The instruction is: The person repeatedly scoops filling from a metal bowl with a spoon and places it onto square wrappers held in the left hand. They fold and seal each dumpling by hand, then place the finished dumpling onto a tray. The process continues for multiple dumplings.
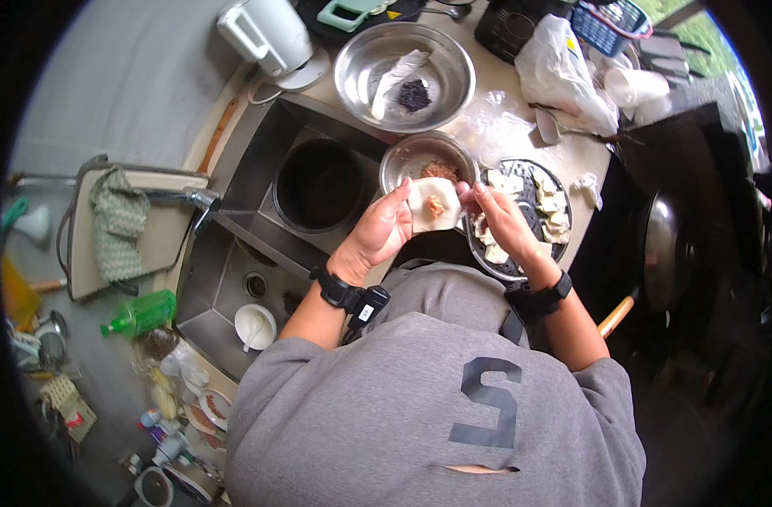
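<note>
A pale square dough wrapper is spread out between both hands, with a small lump of orange-pink filling at its middle. My left hand grips the wrapper's left edge with the thumb on top. At the opposite edge, the fingers of my right hand touch or pinch the dough; exactly how is hard to tell. Just beyond the wrapper stands a steel bowl holding ground filling. Folded dumplings lie on a round dark tray, partly beneath my right hand and forearm.
A large steel bowl holds a dark clump and a whitish, crumpled item. To the left is a double steel sink with a dark round pot and a white bowl. A wok lid lies right; a white kettle stands behind.
</note>
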The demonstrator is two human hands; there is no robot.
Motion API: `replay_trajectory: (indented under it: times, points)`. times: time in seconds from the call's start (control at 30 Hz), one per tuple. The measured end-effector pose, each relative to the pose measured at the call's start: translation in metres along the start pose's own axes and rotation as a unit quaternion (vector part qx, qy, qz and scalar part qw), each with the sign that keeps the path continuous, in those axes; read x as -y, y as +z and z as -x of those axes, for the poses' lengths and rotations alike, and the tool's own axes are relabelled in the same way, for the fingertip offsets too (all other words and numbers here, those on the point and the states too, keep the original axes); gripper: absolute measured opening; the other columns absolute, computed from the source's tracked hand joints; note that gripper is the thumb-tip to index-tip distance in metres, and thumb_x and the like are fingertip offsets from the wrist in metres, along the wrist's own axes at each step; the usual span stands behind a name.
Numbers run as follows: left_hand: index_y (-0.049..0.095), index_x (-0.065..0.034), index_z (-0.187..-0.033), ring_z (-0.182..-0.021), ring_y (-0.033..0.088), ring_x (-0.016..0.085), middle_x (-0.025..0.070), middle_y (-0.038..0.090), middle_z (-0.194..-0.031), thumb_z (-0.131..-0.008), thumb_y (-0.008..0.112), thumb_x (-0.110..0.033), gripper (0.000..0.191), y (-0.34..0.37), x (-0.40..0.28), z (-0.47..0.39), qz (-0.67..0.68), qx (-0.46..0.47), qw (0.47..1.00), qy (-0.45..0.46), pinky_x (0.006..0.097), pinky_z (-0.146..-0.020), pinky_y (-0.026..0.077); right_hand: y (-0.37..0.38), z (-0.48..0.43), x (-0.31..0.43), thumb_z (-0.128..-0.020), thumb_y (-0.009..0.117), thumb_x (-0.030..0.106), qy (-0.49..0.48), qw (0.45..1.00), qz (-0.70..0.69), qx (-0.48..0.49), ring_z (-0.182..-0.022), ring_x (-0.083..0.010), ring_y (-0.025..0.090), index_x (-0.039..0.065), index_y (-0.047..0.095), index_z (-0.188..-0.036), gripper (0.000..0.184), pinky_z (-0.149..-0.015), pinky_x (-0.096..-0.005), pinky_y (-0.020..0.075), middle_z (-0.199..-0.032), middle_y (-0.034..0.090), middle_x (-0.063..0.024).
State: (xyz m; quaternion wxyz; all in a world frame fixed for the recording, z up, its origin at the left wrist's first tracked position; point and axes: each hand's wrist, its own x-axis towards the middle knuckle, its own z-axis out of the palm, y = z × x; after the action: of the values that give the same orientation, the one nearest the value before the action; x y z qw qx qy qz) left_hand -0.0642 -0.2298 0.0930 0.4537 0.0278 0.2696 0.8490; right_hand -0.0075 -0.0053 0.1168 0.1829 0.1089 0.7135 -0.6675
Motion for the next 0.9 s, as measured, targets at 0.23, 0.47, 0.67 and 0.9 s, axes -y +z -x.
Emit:
replay_trajectory:
  times: [0.23, 0.47, 0.67, 0.9]
  points:
    - [0.029, -0.0069, -0.153, -0.115, 0.062, 0.021, 0.0141, 0.056, -0.135, -0.108, 0.036, -0.033, 0.052, 0.039, 0.027, -0.04, -0.224, -0.008, 0.972, -0.073, 0.0335, -0.095, 0.053, -0.024, 0.03, -0.028, -0.105, 0.052, 0.029, 0.009, 0.976, -0.204, -0.069, -0.102, -0.0093, 0.059, -0.001, 0.06, -0.128, 0.038, -0.091, -0.026, 0.0471, -0.112, 0.067, -0.0037]
    - [0.038, -0.0097, -0.15, -0.095, 0.062, 0.012, 0.0057, 0.062, -0.108, -0.093, 0.05, 0.005, 0.059, 0.056, 0.044, -0.072, -0.452, 0.046, 0.89, -0.037, 0.026, -0.086, 0.051, -0.056, 0.076, -0.029, -0.104, 0.05, 0.017, 0.03, 0.91, -0.407, -0.08, -0.094, -0.0136, 0.069, -0.001, 0.058, -0.127, 0.03, -0.085, -0.029, 0.0576, -0.112, 0.069, -0.0088]
    - [0.06, -0.0068, -0.125, -0.112, 0.055, 0.015, 0.0032, 0.056, -0.125, -0.089, 0.059, 0.007, 0.039, 0.072, 0.063, -0.083, -0.42, 0.145, 0.896, -0.004, 0.032, -0.102, 0.045, -0.071, 0.094, -0.038, -0.105, 0.046, 0.015, 0.019, 0.911, -0.392, -0.125, -0.096, -0.0146, 0.068, -0.002, 0.055, -0.127, 0.029, -0.083, -0.0291, 0.0585, -0.11, 0.067, -0.0094]
    - [0.066, -0.0039, -0.098, -0.094, 0.062, 0.012, 0.0048, 0.062, -0.104, -0.092, 0.067, -0.002, 0.007, 0.077, 0.073, -0.102, -0.396, 0.133, 0.908, 0.026, 0.0257, -0.087, 0.05, -0.089, 0.103, -0.03, -0.105, 0.049, 0.021, -0.013, 0.913, -0.401, -0.075, -0.097, -0.0176, 0.068, -0.005, 0.054, -0.127, 0.035, -0.081, -0.0296, 0.0583, -0.11, 0.067, -0.0139]
